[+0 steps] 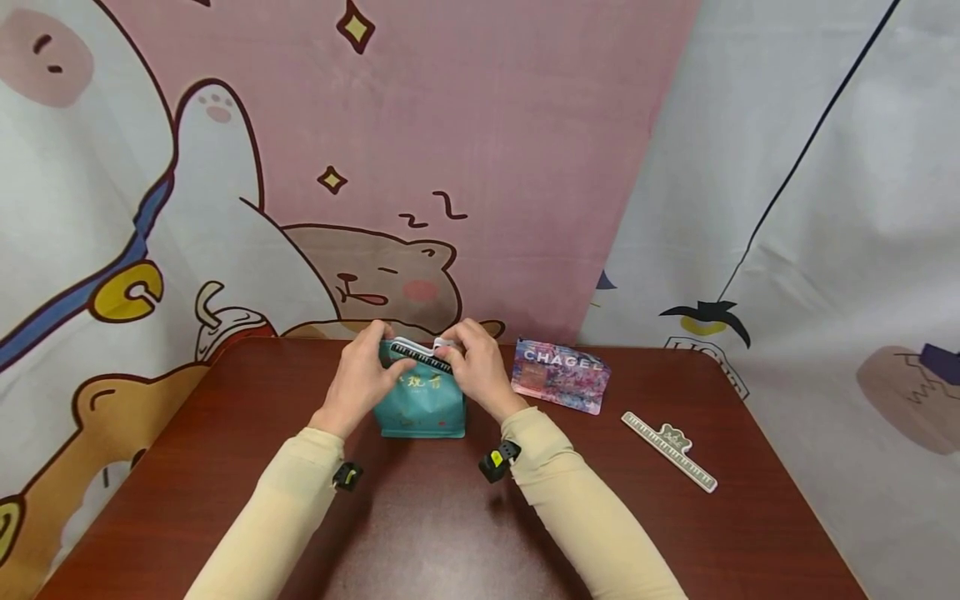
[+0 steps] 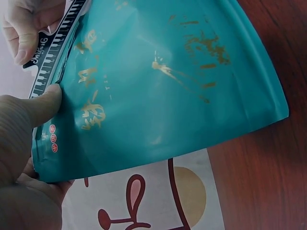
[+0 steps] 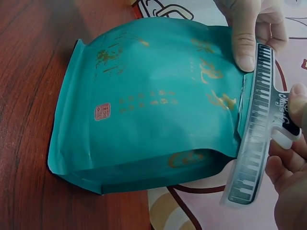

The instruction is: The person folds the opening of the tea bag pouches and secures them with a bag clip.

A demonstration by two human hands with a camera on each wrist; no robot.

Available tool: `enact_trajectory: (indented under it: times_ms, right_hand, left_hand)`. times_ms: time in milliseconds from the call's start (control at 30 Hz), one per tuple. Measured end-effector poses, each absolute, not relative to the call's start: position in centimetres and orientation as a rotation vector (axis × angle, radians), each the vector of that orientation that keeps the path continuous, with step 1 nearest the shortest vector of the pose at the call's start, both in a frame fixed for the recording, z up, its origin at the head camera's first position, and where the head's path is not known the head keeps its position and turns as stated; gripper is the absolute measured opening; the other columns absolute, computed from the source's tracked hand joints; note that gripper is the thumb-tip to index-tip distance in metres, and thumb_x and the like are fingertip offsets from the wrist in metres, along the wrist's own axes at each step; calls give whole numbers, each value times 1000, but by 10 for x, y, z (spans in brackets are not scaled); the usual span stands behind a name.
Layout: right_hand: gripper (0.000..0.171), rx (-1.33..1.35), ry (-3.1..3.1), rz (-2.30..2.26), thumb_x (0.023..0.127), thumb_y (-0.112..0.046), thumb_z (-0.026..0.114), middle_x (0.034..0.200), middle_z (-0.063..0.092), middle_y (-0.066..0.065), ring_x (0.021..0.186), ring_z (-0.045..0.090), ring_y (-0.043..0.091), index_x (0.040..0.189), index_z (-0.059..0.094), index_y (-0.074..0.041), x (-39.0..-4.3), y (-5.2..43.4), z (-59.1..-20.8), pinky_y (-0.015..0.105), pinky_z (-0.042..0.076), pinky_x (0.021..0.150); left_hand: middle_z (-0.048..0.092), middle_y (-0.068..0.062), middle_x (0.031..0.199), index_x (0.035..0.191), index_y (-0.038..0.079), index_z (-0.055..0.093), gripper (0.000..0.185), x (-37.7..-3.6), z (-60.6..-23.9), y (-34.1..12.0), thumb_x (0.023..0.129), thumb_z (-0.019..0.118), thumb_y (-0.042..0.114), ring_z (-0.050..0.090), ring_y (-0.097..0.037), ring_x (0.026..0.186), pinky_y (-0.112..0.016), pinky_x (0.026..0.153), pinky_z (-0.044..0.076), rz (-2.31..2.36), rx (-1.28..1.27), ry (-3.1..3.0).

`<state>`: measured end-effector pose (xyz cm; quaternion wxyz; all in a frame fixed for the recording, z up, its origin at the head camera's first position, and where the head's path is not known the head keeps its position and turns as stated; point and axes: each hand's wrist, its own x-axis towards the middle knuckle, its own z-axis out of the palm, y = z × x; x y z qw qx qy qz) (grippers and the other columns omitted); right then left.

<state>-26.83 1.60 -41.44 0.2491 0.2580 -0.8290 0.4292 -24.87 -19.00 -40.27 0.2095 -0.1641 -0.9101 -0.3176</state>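
A teal bag (image 1: 422, 410) with gold lettering stands on the table. Along its folded top lies a long clip (image 3: 255, 129) with a piano-key pattern and a black handle marked "Music". My left hand (image 1: 360, 379) pinches the bag's top edge at the left, thumb in front beside the clip. With thumb and fingers, my right hand (image 1: 482, 371) grips the clip's handle. In the right wrist view, one end of the clip juts past the bag's side. How far the clip's jaws are parted is hard to tell.
Right of the bag, a pink and purple pouch (image 1: 561, 377) reading "CHAGEL" lies at the back of the brown table (image 1: 420, 533). A second piano-key clip (image 1: 670, 452) rests nearer the right edge. A cartoon-printed cloth (image 1: 510, 167) hangs right behind the table.
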Motion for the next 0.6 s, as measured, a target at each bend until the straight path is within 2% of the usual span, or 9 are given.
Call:
enact_trajectory:
  times_ms: [367,600]
  right_hand:
    - [15,762,-2393,1240,89,-15,81,91,67,7,73,58,18,98,74,-6,-272,27,-401,28,47,66]
    - [15,741,-2453,1223,89,-16,81,94,68,6,76,59,18,97,73,-7,-273,26,-398,29,47,68]
  left_hand:
    - [63,-12,104,110,6,55,45,-248,-401,-194,83,89,20,64,-28,89,-44,73,54,-862,-460,-2559]
    - [66,-10,103,106,6,61,44,-248,-403,-197,80,91,25,64,-27,87,-43,74,55,-864,-415,-2531]
